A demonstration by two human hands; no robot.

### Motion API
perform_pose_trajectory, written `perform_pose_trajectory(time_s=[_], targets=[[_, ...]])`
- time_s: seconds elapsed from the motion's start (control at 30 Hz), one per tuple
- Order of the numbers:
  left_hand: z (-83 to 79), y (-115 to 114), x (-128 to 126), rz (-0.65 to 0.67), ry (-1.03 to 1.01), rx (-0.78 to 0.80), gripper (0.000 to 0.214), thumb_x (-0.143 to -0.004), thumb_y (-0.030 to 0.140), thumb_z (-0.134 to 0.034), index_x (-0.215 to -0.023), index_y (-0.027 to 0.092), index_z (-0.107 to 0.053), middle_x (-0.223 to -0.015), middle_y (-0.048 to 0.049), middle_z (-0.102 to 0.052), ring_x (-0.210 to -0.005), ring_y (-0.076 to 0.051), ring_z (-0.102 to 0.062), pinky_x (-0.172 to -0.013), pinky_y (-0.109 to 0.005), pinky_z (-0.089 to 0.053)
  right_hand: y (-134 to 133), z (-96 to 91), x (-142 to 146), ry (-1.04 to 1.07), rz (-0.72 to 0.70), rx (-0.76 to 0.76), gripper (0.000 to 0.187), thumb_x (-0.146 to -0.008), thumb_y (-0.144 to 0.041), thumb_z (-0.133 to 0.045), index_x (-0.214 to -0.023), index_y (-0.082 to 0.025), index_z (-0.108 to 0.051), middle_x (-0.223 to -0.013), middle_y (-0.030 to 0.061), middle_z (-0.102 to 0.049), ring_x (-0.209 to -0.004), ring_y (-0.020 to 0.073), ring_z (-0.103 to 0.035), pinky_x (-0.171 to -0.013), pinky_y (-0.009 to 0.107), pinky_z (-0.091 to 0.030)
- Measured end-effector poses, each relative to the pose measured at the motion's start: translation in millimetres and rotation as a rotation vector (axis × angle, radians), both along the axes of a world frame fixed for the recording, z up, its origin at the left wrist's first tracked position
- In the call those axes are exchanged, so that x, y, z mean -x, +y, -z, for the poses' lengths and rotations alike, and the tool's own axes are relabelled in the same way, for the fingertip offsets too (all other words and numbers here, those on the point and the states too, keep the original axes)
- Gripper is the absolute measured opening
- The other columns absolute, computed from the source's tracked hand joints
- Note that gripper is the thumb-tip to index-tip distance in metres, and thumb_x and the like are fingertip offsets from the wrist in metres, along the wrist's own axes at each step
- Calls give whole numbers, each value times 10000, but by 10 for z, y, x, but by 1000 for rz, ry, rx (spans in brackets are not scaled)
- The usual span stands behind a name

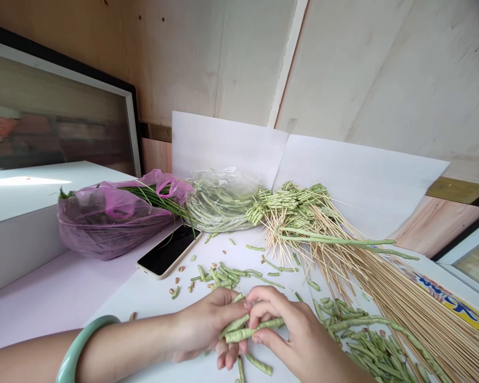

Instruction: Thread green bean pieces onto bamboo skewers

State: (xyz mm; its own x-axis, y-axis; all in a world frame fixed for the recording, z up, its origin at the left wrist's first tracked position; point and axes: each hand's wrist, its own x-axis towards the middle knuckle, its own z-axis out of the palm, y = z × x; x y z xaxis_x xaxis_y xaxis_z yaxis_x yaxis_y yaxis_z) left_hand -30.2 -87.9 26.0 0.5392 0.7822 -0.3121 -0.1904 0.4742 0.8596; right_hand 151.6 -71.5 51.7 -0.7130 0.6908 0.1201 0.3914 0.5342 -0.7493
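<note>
Long bean (250, 332), pale green and wrinkled, lies across both hands above a white counter (151, 303). Left hand (205, 324), jade bangle (80, 346) at the wrist, curls around one stretch of bean, its fingers (227, 356) bent under and closed loosely. Right hand (287, 330) reaches over from the other side, fingers (259, 303) narrow and pinched on the bean close to the left palm. Hands nearly touching.

Short bean pieces (259, 364) lie on the counter just below the hands. Second scatter of pieces (219, 276) beyond them, pale seeds (179, 268) close by. Heap of long beans (367, 340) just beside the right hand. Bamboo skewers (415, 298) fan out to the right, bean-wrapped skewer bundles (291, 205) at their far ends.

Farther back: clear plastic bag (219, 202) of coiled beans; purple plastic bag (107, 221) with green stalks (155, 196) poking out; smartphone (168, 251) face up beside it. White paper sheets (223, 143) stand against a plywood wall (223, 64). Framed picture (56, 106) leans at left.
</note>
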Motion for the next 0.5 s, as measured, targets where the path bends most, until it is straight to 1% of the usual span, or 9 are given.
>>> perform_pose_trajectory(time_s=[0.07,0.1,0.17,0.23,0.27,0.33,0.4,0.43,0.5], targets=[[19,-12,4,48,1,-17,577,-679,686,-667,-747,121,-578,-553,1,-592,-342,-48,-483,-291,-121,-333,-2,62,15,17,32,14,351,-717,-6,-500,-979,-239,-507,-757,-63,-644,-744,108,-642,-751,198,-472],[32,-14,13,70,-2,-37,587,-666,696,-672,-738,123,-570,-545,12,-579,-337,-44,-468,-285,-122,-318,-1,92,17,28,67,-18,329,-698,-15,-519,-939,-239,-497,-760,-61,-633,-736,111,-635,-726,197,-472],[55,-12,38,104,4,-84,584,-628,684,-712,-712,129,-552,-521,38,-542,-324,-31,-425,-276,-123,-278,4,139,10,30,150,-126,288,-677,-56,-574,-884,-236,-485,-782,-47,-605,-712,122,-609,-651,198,-460],[66,-3,69,141,46,-112,549,-598,627,-771,-705,139,-543,-494,63,-506,-318,-25,-388,-278,-126,-257,10,155,2,-38,200,-214,259,-672,-109,-628,-865,-229,-504,-785,-34,-589,-664,127,-571,-578,204,-422],[64,4,85,157,78,-107,526,-592,595,-791,-699,144,-542,-477,72,-490,-318,-25,-375,-280,-128,-252,10,149,0,-100,194,-232,222,-682,-135,-644,-845,-224,-521,-764,-30,-587,-638,127,-552,-556,209,-395],[46,15,114,205,156,-84,479,-579,539,-814,-673,152,-547,-452,77,-474,-327,-34,-367,-284,-134,-261,-3,118,7,-225,97,-228,120,-732,-169,-635,-731,-211,-522,-678,-33,-564,-591,120,-510,-534,221,-339],[20,17,139,297,230,-99,438,-555,487,-822,-624,159,-541,-440,72,-464,-348,-50,-373,-293,-149,-276,-34,85,25,-283,-68,-175,261,-763,-140,-608,-588,-191,-421,-571,-52,-468,-540,96,-439,-523,229,-288],[8,13,149,357,253,-150,418,-548,456,-819,-595,163,-524,-442,70,-454,-367,-53,-366,-304,-154,-274,-55,75,33,-281,-152,-125,337,-763,-109,-598,-549,-183,-349,-532,-61,-395,-510,83,-388,-506,234,-259],[-8,-9,165,461,224,-318,393,-564,399,-797,-548,172,-476,-451,68,-414,-406,-53,-330,-335,-161,-251,-96,69,41,-226,-299,0,438,-762,-73,-572,-515,-178,-226,-494,-68,-255,-454,69,-271,-464,255,-197]])
